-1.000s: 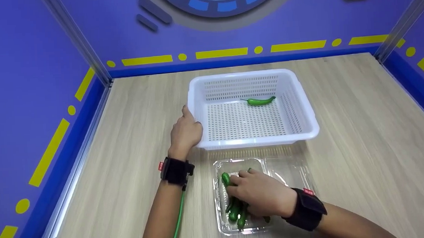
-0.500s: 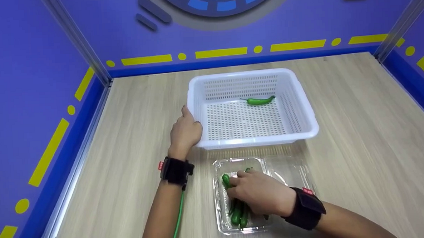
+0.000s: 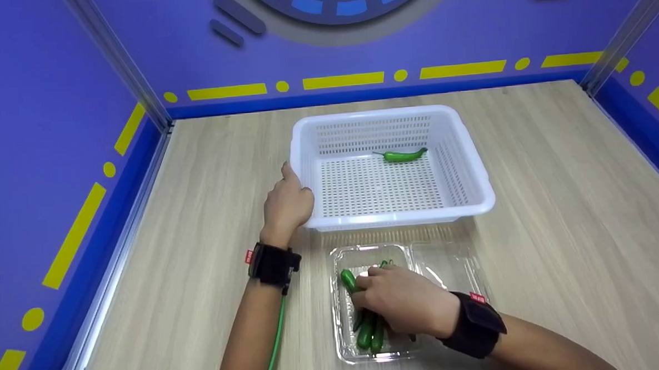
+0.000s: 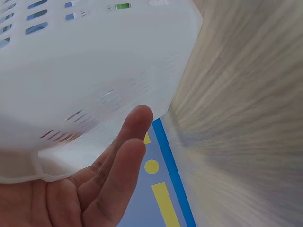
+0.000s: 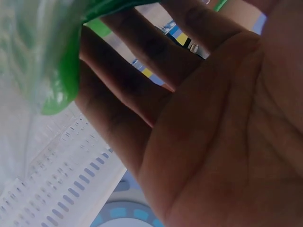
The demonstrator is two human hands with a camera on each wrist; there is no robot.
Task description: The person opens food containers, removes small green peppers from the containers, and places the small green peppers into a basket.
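Observation:
My left hand [image 3: 287, 203] holds the left rim of a white slotted plastic basket [image 3: 397, 218], thumb over the rim. In the left wrist view the fingers [image 4: 118, 182] of this hand extend loosely below the rim, outside the basket wall. One green chili pepper [image 3: 403, 156] lies inside the basket near its back. My right hand [image 3: 404, 299] reaches into a clear plastic clamshell box [image 3: 345, 351] over several green peppers [image 3: 365, 336]. In the right wrist view its fingers are extended and spread, with a pepper [image 5: 64, 85] near the fingertips. Part of the peppers is hidden under the hand.
The clamshell's open lid [image 3: 447, 269] lies flat to the right of the box, partly under the right forearm. A wooden tabletop [image 3: 552, 197] carries everything. Blue panels [image 3: 235, 67] wall the back and both sides. A green cable [image 3: 275, 343] runs along the left forearm.
The right hand stays over the clamshell with small finger movements, and the peppers beneath it have shifted slightly. The left hand and the basket have not moved.

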